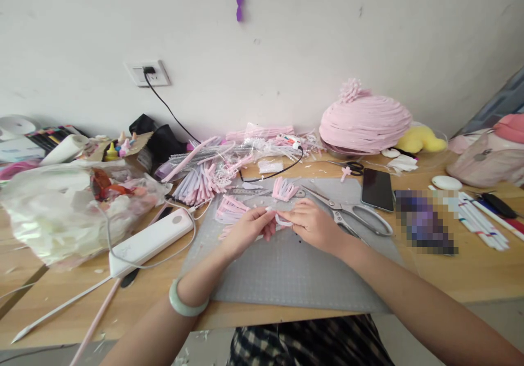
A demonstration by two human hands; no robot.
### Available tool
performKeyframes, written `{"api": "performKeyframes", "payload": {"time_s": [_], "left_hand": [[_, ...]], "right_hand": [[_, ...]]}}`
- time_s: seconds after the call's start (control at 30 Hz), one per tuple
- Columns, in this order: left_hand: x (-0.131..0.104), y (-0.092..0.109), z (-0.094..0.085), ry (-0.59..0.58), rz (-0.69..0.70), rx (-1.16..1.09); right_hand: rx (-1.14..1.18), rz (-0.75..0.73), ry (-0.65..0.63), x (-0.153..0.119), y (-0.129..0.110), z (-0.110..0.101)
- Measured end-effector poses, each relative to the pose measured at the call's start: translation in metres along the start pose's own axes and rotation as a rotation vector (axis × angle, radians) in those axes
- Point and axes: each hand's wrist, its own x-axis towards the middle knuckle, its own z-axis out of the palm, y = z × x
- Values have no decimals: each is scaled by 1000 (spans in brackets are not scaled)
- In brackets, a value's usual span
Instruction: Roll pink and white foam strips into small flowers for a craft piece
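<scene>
My left hand and my right hand meet over the grey cutting mat. Both are closed around a small pale piece of fuzzy stem, pinched between the fingertips; its far end is hidden by the fingers. Just beyond them on the mat lies a small pink bundle of bent stems. Pink and white stems spread out beside my left hand. Large silver scissors lie open to the right of my right hand, near a metal ruler.
A white power strip and plastic bag sit at the left. Bundled stems lie behind the mat. At the right are a phone, markers, black-handled scissors and a big pink fuzzy dome.
</scene>
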Motion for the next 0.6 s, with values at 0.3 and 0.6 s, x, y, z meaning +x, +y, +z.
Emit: {"api": "performKeyframes", "payload": {"time_s": [0.3, 0.6], "left_hand": [[-4, 1, -2, 319, 397, 257], [-9, 5, -2, -45, 507, 420]], "right_hand": [[842, 788, 209, 10, -7, 1], [1023, 843, 380, 11, -4, 3]]}}
